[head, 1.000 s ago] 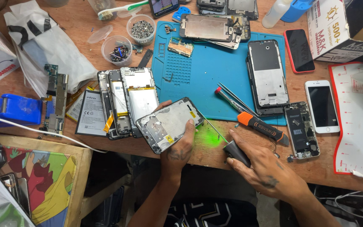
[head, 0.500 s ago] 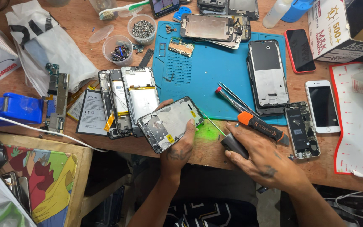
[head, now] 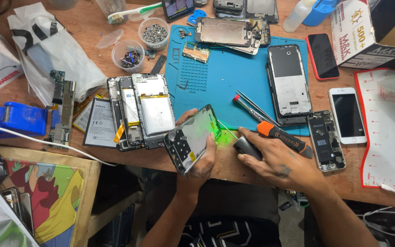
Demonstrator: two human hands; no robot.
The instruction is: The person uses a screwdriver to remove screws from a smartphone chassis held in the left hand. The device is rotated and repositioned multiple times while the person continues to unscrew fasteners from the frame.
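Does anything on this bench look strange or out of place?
One oddity: a bright green glow on the wooden bench edge, between the opened phone in the left hand and the dark tool under the right hand. Otherwise just scattered, dismantled phones.

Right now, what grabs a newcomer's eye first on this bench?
The bright green glow at the table's front edge, where the left hand holds an opened phone tilted and the right hand points a small dark tool at its corner. Next, the blue repair mat behind them, ringed with stripped phone frames, and an orange-handled screwdriver lying just past the right hand.
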